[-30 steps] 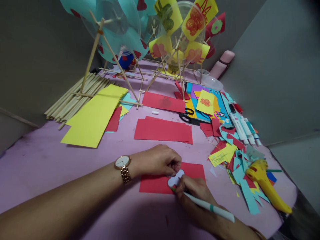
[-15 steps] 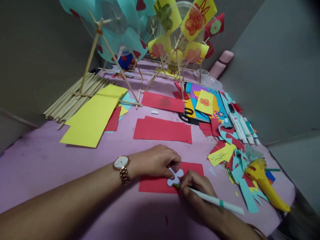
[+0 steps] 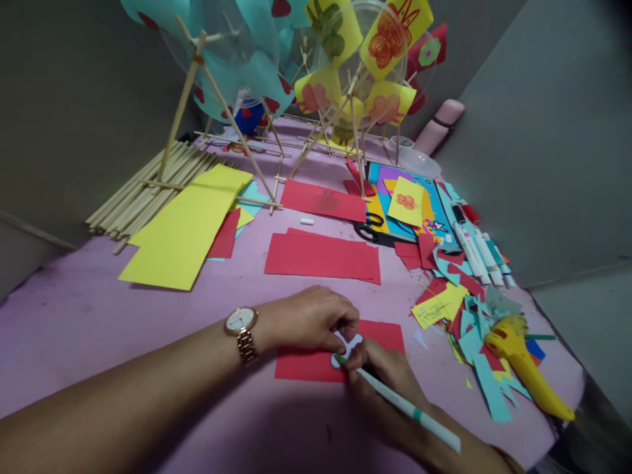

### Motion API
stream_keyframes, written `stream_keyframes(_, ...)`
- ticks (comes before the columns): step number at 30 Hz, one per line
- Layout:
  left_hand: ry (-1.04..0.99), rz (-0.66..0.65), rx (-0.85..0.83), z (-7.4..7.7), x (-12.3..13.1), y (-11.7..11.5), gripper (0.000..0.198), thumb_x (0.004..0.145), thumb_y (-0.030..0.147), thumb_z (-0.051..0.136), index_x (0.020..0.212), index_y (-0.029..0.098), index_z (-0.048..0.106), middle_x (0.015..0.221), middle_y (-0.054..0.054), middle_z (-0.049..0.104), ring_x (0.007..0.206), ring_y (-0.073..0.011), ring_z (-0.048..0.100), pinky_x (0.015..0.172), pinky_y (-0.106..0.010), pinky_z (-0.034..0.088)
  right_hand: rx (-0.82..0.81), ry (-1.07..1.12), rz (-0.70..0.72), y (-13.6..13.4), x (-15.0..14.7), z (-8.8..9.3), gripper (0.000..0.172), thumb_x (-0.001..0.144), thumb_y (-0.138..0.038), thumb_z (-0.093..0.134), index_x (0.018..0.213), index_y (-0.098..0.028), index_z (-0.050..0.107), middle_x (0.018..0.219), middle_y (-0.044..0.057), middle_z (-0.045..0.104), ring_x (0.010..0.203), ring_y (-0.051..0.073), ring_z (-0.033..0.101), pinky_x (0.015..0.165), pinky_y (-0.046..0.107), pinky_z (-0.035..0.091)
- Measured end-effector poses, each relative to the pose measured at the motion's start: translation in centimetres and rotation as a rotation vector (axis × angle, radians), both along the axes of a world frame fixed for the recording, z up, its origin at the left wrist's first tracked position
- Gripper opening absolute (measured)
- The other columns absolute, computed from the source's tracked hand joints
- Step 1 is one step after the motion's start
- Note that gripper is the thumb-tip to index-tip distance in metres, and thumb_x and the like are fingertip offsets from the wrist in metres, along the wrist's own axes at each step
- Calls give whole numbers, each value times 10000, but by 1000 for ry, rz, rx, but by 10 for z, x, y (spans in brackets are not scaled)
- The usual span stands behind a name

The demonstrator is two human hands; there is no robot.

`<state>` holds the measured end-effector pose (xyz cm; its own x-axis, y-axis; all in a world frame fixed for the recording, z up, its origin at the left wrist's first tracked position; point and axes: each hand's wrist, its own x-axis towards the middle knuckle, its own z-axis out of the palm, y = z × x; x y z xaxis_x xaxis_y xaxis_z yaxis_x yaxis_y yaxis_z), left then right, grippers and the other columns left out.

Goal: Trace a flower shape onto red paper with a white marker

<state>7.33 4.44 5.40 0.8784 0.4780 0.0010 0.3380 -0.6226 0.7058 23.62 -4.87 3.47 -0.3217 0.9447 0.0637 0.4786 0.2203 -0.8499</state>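
My right hand (image 3: 382, 382) grips a white marker (image 3: 409, 409) with a green band, its green tip down at the lower left lobe of a small white flower-like cutout (image 3: 353, 340). The cutout lies on a red paper strip (image 3: 309, 366). My left hand (image 3: 323, 319), a gold watch (image 3: 241, 321) on its wrist, has curled fingers that hold the cutout down from above. Both hands cover part of the cutout and the strip.
Ahead lie red strips (image 3: 320, 257), a white marker cap (image 3: 307, 222) and black-handled scissors (image 3: 366, 230). Yellow paper (image 3: 187, 230) and sticks (image 3: 143, 191) are left. Paper scraps (image 3: 476, 355), a yellow glue gun (image 3: 528, 368) and markers (image 3: 474, 253) lie right. Stick-framed paper wheels (image 3: 355, 72) stand behind.
The marker tip has shifted slightly left and up along the cutout's lower lobe, and my right hand has moved left with it, the marker tilting steeper. My left hand stays in place.
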Motion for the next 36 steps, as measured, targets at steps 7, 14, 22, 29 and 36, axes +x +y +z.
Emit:
stream_keyframes(7,7,11,4,1,0,-1,164,686,83,733,762,181,625,669,56,572,631,-97,520,587,-188,353,-16,-54,61,1,3,-2,129,803,-189,405,705,-202,488,540,-28,472,414,102,370,401,203,284)
stream_keyframes(14,7,9,-1,3,0,0,174,681,59,723,766,181,632,670,55,584,633,-98,522,590,-189,356,-14,-45,89,0,8,-7,110,798,-167,423,710,-213,471,553,-56,413,429,96,370,431,202,291)
stream_keyframes(22,6,14,-8,3,0,-2,170,679,40,710,762,167,634,670,50,576,630,-93,516,580,-179,357,92,-69,81,-1,3,-9,163,754,-90,412,659,-218,443,531,-69,412,412,78,362,414,181,282)
stream_keyframes(29,-5,14,-10,3,0,-2,180,675,52,736,756,175,632,662,56,570,623,-90,512,580,-172,361,108,-34,114,0,3,-11,176,729,-68,421,640,-220,434,535,-64,459,418,73,400,424,176,299)
stream_keyframes(36,-19,3,-8,0,-1,-1,160,695,80,725,769,185,629,672,56,569,628,-93,514,580,-181,357,92,-50,83,-2,4,-11,188,721,-57,440,636,-224,429,513,-76,482,408,69,424,405,163,302)
